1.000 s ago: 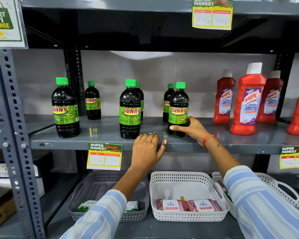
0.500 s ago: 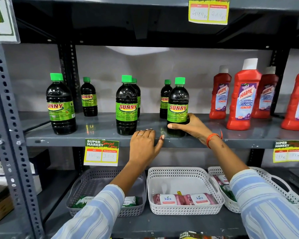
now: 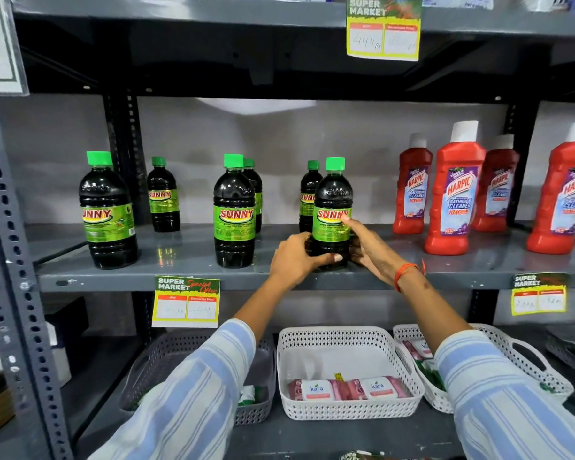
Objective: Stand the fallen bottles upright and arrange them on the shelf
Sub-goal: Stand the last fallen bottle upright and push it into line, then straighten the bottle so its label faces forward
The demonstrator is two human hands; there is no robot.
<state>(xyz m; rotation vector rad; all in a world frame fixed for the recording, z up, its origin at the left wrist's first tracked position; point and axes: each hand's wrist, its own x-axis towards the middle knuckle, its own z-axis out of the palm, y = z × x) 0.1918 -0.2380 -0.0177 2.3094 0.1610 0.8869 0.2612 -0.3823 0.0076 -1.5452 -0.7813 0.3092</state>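
A grey metal shop shelf point(image 3: 186, 257) against a pale wall carries green-capped dark Sunny bottles on its left and middle and red Harpic bathroom cleaner bottles point(image 3: 453, 194) on its right; price tags hang from the front edge, and perforated baskets point(image 3: 346, 410) sit on the level below. All the Sunny bottles in view stand upright, set in loose front-and-back pairs.

Both hands close on the front Sunny bottle point(image 3: 332, 210) of the right-hand pair, near the shelf's front edge. The left hand point(image 3: 296, 258) wraps its lower body from the left, thumb across the base, and the right hand point(image 3: 367, 247) presses the opposite side with fingers spread up to the label. This two-sided hold probably serves to turn or slide the bottle without tipping it, squaring it with its neighbours. Its long axis runs vertical, cap up, and the label faces outward toward the aisle. It seems to rest on the shelf, though the hands hide its base.
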